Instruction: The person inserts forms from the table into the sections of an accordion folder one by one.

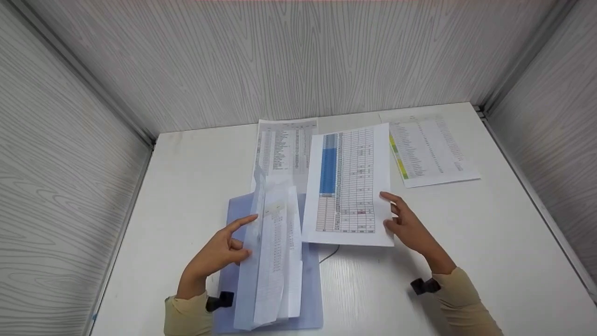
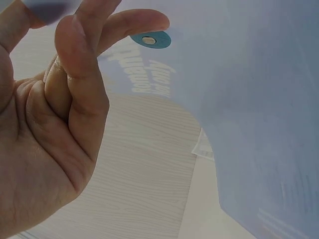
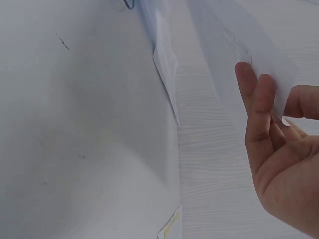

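Observation:
My left hand (image 1: 217,252) pinches the raised side of a translucent blue document folder (image 1: 249,275), thumb and forefinger at its edge. Several printed sheets (image 1: 275,256) stand tilted inside it. In the left wrist view, a forefinger lies beside the folder's teal snap button (image 2: 149,40). A printed sheet (image 1: 357,186) with a table and a blue column is raised right of the folder. Its right edge is between the thumb and fingers of my right hand (image 1: 408,228); the right wrist view shows the sheet (image 3: 249,50) from behind, pinched at the edge.
Flat on the white table (image 1: 186,186) behind the folder lies a grey-headed printed sheet (image 1: 284,149). Another sheet with yellow and green marks (image 1: 431,151) lies at the back right. Wood-grain panels (image 1: 280,60) enclose the table at the back and both sides.

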The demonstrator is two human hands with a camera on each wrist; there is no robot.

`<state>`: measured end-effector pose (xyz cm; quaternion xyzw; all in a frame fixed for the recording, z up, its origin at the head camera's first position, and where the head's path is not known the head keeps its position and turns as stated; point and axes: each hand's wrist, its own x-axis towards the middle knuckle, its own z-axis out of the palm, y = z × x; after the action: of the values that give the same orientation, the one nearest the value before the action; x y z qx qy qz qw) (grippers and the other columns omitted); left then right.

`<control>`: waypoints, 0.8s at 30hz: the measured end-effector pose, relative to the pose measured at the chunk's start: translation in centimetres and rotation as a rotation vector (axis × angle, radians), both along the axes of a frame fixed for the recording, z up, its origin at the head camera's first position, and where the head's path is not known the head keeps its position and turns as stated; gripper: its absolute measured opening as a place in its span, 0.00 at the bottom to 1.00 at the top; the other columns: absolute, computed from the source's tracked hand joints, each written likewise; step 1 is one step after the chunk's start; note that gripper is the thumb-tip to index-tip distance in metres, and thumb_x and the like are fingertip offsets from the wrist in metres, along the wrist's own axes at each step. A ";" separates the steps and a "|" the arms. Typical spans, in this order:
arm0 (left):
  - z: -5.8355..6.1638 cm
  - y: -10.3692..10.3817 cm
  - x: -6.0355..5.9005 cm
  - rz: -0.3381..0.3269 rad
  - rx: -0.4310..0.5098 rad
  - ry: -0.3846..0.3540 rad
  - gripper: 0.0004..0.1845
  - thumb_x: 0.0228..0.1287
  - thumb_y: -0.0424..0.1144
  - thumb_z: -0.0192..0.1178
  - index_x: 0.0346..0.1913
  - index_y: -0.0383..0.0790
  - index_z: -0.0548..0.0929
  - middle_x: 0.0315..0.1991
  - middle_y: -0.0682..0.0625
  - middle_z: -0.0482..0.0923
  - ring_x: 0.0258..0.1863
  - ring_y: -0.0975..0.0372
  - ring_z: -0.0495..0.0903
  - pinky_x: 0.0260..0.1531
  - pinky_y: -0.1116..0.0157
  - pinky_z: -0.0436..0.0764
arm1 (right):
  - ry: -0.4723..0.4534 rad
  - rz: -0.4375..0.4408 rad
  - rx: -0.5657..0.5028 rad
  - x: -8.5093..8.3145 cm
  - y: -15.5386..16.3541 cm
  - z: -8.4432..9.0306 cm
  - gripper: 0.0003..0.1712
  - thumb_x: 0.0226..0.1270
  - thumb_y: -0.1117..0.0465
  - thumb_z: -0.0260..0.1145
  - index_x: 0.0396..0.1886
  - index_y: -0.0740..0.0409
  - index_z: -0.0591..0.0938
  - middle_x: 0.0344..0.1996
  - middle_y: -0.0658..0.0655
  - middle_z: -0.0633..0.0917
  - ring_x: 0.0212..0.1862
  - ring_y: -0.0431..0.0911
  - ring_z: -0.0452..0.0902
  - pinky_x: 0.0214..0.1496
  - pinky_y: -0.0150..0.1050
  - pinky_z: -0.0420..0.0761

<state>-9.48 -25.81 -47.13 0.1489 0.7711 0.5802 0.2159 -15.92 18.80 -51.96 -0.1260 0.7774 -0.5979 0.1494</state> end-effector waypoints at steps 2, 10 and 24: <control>0.0 0.0 0.0 0.000 0.002 -0.001 0.41 0.58 0.25 0.57 0.75 0.38 0.55 0.12 0.58 0.58 0.12 0.70 0.56 0.17 0.72 0.62 | -0.006 0.004 -0.015 0.1 -0.4 -0.1 0.42 0.63 0.79 0.48 0.75 0.52 0.53 0.68 0.66 0.67 0.59 0.59 0.72 0.47 0.33 0.78; 0.0 0.1 -0.1 0.005 0.012 0.000 0.40 0.59 0.24 0.58 0.75 0.36 0.55 0.12 0.58 0.59 0.12 0.71 0.57 0.16 0.72 0.61 | -0.010 0.027 0.010 0.5 -1.5 -0.7 0.41 0.64 0.78 0.48 0.75 0.50 0.53 0.69 0.66 0.67 0.57 0.57 0.73 0.47 0.33 0.77; -0.2 0.2 -0.2 0.005 0.001 0.009 0.40 0.58 0.26 0.58 0.75 0.38 0.56 0.12 0.57 0.62 0.12 0.70 0.58 0.16 0.72 0.62 | -0.069 0.159 -0.037 2.5 -1.7 -1.6 0.44 0.65 0.75 0.54 0.76 0.49 0.49 0.66 0.68 0.68 0.50 0.48 0.77 0.42 0.35 0.79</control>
<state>-9.69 -25.66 -47.38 0.1494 0.7722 0.5804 0.2110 -13.44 17.10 -53.60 -0.1696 0.7481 -0.6024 0.2206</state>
